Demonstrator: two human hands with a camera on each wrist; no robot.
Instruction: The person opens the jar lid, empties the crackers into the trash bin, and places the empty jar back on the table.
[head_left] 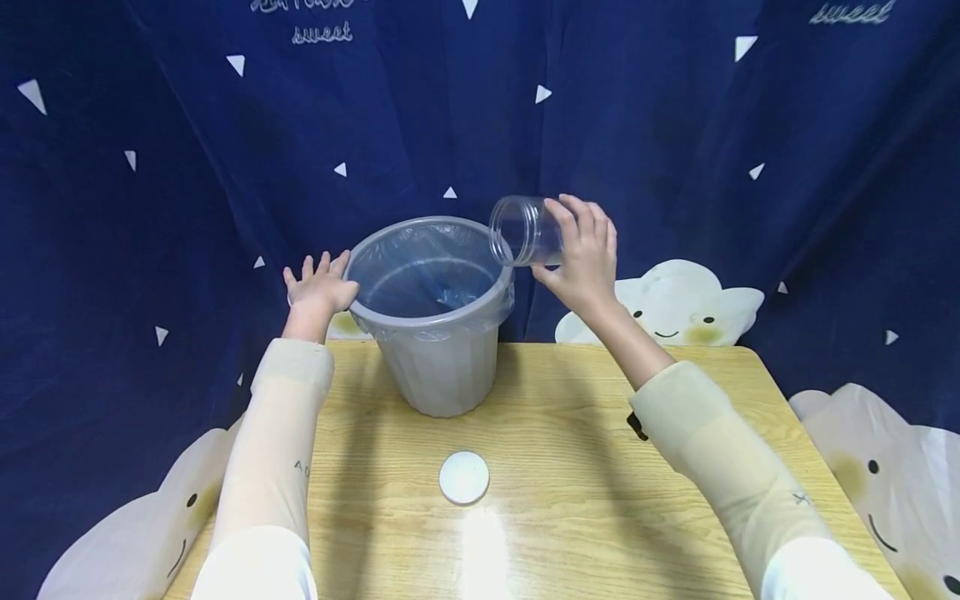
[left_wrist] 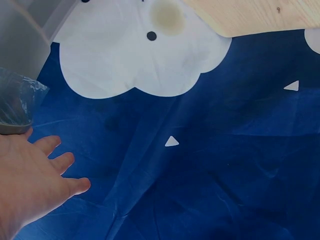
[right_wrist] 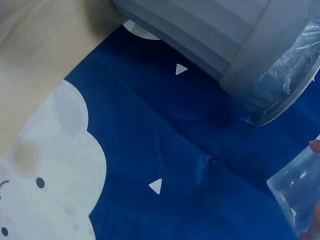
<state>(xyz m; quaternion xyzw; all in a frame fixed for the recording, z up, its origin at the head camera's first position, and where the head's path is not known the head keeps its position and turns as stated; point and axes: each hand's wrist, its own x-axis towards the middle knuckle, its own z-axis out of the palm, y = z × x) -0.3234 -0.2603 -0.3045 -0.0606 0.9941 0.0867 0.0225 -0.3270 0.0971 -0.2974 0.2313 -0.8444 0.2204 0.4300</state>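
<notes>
My right hand point(head_left: 588, 258) grips a clear jar point(head_left: 542, 233) by its sides, thumb below and fingers above. The jar lies tipped on its side, its uncovered mouth facing left over the right rim of a grey trash bin point(head_left: 442, 371). In the right wrist view only part of the jar point(right_wrist: 296, 187) and some fingertips show. At the bin's left rim is my left hand point(head_left: 321, 292), fingers spread and straight, touching the rim. The left wrist view shows this hand point(left_wrist: 35, 182) beside the bin's rim. A clear liner point(head_left: 397, 250) covers the bin's inside and folds over its edge.
A white round lid point(head_left: 463, 477) lies on the wooden table point(head_left: 555, 500) in front of the bin. A small black object point(head_left: 637, 426) shows partly beside the right sleeve. Behind the table hangs a dark blue curtain point(head_left: 420, 108) with white triangles and clouds.
</notes>
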